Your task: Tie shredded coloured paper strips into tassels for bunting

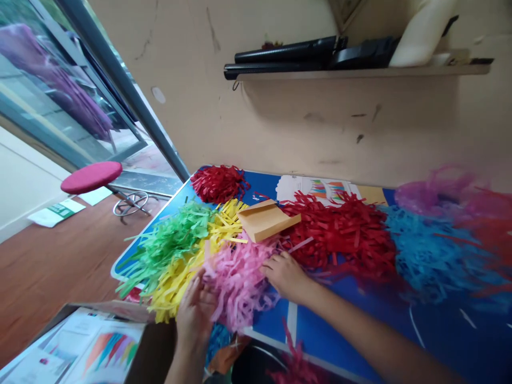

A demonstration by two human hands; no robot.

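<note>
A heap of shredded pink tissue tassel (244,277) lies on the blue table, between my two hands. At its left edge is my left hand (197,306), fingers apart and slightly curved beside the pink and yellow strips. My right hand (285,274) reaches in from the right, its fingers stretched out and resting on the pink strips' right edge. Yellow tassels (176,280) and green tassels (176,234) spread to the left. An open tan paper envelope or folded card (266,221) lies on top behind the pink heap.
Dark red tassels (340,234) and blue tassels (432,256) lie to the right, a red bunch (220,184) at the back left. A cardboard box (156,341) with printed sheets stands at lower left. Above is a wall shelf (360,72); a pink stool (92,177) stands left.
</note>
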